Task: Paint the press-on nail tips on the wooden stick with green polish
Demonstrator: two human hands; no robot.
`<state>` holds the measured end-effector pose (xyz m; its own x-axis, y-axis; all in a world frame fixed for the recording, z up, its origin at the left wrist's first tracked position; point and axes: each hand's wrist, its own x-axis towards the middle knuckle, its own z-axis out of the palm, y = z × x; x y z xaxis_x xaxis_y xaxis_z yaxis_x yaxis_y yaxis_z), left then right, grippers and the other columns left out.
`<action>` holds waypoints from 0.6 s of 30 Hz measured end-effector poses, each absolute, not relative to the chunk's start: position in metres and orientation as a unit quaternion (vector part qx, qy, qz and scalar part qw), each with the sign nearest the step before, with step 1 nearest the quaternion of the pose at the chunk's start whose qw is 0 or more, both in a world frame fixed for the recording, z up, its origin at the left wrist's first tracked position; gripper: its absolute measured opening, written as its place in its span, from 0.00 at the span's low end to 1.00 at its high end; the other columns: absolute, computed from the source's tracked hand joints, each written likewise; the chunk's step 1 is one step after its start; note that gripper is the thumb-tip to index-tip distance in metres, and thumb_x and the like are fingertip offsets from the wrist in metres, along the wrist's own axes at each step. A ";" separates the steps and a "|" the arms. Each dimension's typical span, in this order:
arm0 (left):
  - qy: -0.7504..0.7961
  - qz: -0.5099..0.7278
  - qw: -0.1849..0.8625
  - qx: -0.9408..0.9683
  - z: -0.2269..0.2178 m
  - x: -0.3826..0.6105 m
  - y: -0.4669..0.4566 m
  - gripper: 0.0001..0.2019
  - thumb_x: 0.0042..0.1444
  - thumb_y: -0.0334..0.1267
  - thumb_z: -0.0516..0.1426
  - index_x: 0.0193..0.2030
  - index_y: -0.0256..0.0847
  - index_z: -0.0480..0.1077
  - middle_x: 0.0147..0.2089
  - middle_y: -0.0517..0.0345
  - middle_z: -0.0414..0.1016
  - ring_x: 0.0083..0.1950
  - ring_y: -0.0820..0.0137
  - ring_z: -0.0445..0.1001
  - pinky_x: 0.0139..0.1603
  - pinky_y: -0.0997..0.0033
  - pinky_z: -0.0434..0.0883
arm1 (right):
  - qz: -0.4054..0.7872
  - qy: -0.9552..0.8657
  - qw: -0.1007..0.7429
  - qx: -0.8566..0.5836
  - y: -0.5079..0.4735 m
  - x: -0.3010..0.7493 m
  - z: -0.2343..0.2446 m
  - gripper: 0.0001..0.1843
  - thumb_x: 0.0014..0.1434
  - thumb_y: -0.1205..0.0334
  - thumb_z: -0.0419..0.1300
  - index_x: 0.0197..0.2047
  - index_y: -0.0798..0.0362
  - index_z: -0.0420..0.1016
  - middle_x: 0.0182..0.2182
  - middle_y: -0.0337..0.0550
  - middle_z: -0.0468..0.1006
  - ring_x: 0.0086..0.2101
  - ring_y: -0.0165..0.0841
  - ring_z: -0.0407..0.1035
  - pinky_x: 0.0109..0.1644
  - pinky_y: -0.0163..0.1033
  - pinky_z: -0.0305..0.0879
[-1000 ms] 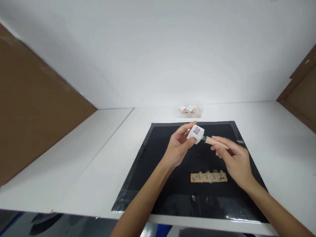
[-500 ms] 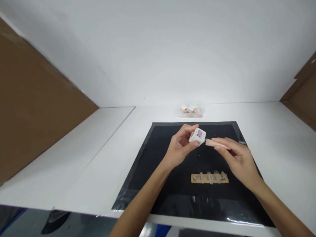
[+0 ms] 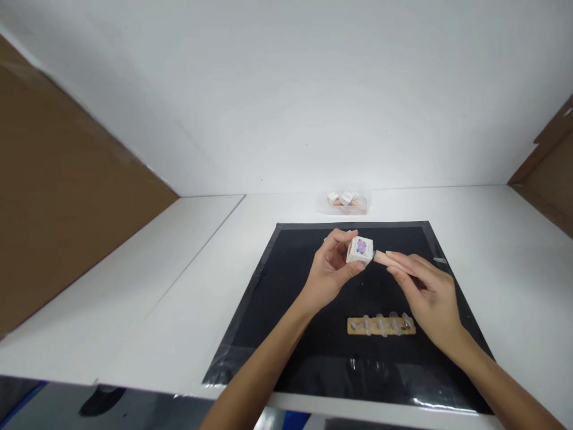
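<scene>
My left hand (image 3: 329, 275) grips a small white block (image 3: 360, 249) between thumb and fingers. A purple flower print shows on the block's upper face. From the block's right side runs a peach-coloured stick (image 3: 383, 258), with a bit of dark green where the two meet. My right hand (image 3: 432, 292) pinches this stick, its far end hidden among the fingers. Both hands hold the pieces above a black mat (image 3: 308, 352). Lower on the mat lies a tan strip (image 3: 373, 326) with several clear plastic pieces standing or lying across it; their kind is unclear.
Behind the mat, a clear plastic box (image 3: 344, 209) holds white blocks and peach-coloured sticks. A small clear piece (image 3: 440, 260) lies by the mat's right edge. The white table (image 3: 147, 286) is bounded by a white back wall and brown side panels (image 3: 80, 197).
The white block has turned slightly in my left hand and now sits more level. Both hands keep their holds, with the stick tilting a little more downward to the right.
</scene>
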<state>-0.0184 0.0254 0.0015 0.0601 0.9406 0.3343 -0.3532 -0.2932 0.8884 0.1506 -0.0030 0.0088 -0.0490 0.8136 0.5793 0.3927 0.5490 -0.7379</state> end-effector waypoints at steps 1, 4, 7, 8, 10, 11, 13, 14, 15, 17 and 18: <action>0.286 0.616 0.520 0.519 0.001 -0.020 0.026 0.15 0.39 0.39 0.69 0.36 0.45 0.74 0.34 0.62 0.64 0.35 0.73 0.66 0.35 0.74 0.66 | 0.219 -0.695 0.527 -0.436 -0.001 0.152 0.009 0.10 0.57 0.64 0.59 0.40 0.49 0.81 0.32 0.44 0.83 0.29 0.35 0.75 0.29 0.38 0.72; 0.272 0.596 0.514 0.554 0.001 -0.027 0.028 0.15 0.41 0.37 0.68 0.38 0.46 0.75 0.34 0.61 0.64 0.34 0.73 0.67 0.34 0.75 0.65 | 0.324 -0.666 0.502 -0.447 0.003 0.156 0.010 0.10 0.56 0.58 0.61 0.38 0.50 0.82 0.33 0.45 0.83 0.29 0.36 0.75 0.30 0.39 0.73; 0.244 0.586 0.507 0.583 0.004 -0.033 0.029 0.16 0.42 0.35 0.68 0.40 0.48 0.77 0.35 0.59 0.66 0.36 0.72 0.68 0.35 0.74 0.66 | 0.433 -0.620 0.482 -0.442 0.005 0.157 0.010 0.12 0.53 0.54 0.63 0.37 0.51 0.82 0.25 0.42 0.80 0.22 0.30 0.69 0.22 0.34 0.66; 0.238 0.583 0.503 0.592 0.006 -0.035 0.029 0.16 0.42 0.34 0.67 0.41 0.48 0.77 0.36 0.59 0.67 0.36 0.72 0.69 0.35 0.74 0.66 | 0.470 -0.603 0.477 -0.434 0.006 0.157 0.010 0.13 0.53 0.54 0.64 0.38 0.52 0.82 0.21 0.40 0.77 0.20 0.28 0.65 0.20 0.33 0.62; 0.235 0.575 0.499 0.604 0.009 -0.038 0.028 0.16 0.42 0.33 0.67 0.41 0.48 0.77 0.37 0.57 0.69 0.38 0.71 0.69 0.37 0.72 0.67 | 0.541 -0.563 0.470 -0.412 0.006 0.155 0.010 0.14 0.52 0.52 0.64 0.37 0.53 0.82 0.17 0.37 0.70 0.18 0.25 0.59 0.18 0.31 0.54; 0.237 0.574 0.500 0.604 0.010 -0.038 0.028 0.16 0.42 0.33 0.68 0.40 0.48 0.78 0.37 0.57 0.69 0.38 0.70 0.70 0.37 0.72 0.67 | 0.572 -0.542 0.468 -0.401 0.006 0.153 0.010 0.16 0.51 0.51 0.65 0.37 0.54 0.82 0.16 0.36 0.67 0.17 0.24 0.56 0.18 0.30 0.51; 0.246 0.578 0.515 0.584 0.012 -0.038 0.027 0.16 0.40 0.34 0.69 0.39 0.47 0.78 0.36 0.57 0.71 0.37 0.70 0.70 0.36 0.72 0.67 | 0.617 -0.501 0.468 -0.387 0.005 0.151 0.011 0.18 0.49 0.50 0.66 0.37 0.55 0.82 0.16 0.35 0.65 0.17 0.23 0.53 0.18 0.30 0.49; 0.255 0.586 0.528 0.560 0.013 -0.037 0.027 0.16 0.39 0.35 0.69 0.38 0.47 0.77 0.36 0.58 0.71 0.37 0.70 0.71 0.36 0.72 0.67 | 0.626 -0.483 0.475 -0.386 0.005 0.150 0.011 0.18 0.48 0.49 0.66 0.36 0.55 0.82 0.16 0.35 0.64 0.17 0.23 0.53 0.18 0.31 0.49; 0.266 0.596 0.541 0.530 0.013 -0.036 0.027 0.17 0.38 0.36 0.70 0.38 0.46 0.77 0.36 0.59 0.72 0.37 0.70 0.71 0.35 0.73 0.68 | 0.626 -0.471 0.485 -0.389 0.005 0.149 0.012 0.19 0.48 0.49 0.67 0.36 0.55 0.82 0.16 0.35 0.64 0.17 0.23 0.53 0.18 0.31 0.49; 0.286 0.616 0.566 0.468 0.013 -0.034 0.027 0.19 0.35 0.39 0.71 0.37 0.46 0.75 0.35 0.60 0.73 0.36 0.71 0.72 0.36 0.73 0.68 | 0.602 -0.463 0.512 -0.401 0.005 0.151 0.014 0.18 0.47 0.49 0.67 0.36 0.55 0.82 0.16 0.35 0.65 0.18 0.24 0.53 0.18 0.31 0.50; 0.291 0.623 0.575 0.444 0.012 -0.033 0.028 0.20 0.35 0.40 0.71 0.38 0.46 0.74 0.35 0.61 0.74 0.36 0.72 0.72 0.36 0.73 0.69 | 0.586 -0.465 0.523 -0.408 0.005 0.152 0.015 0.18 0.48 0.49 0.67 0.36 0.54 0.82 0.17 0.36 0.66 0.18 0.24 0.54 0.18 0.32 0.50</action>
<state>-0.0335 0.0275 0.0122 0.0545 0.9744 0.2182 -0.4584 -0.1697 0.8724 0.1521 0.0050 0.0155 -0.1193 0.9928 0.0090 -0.2342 -0.0194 -0.9720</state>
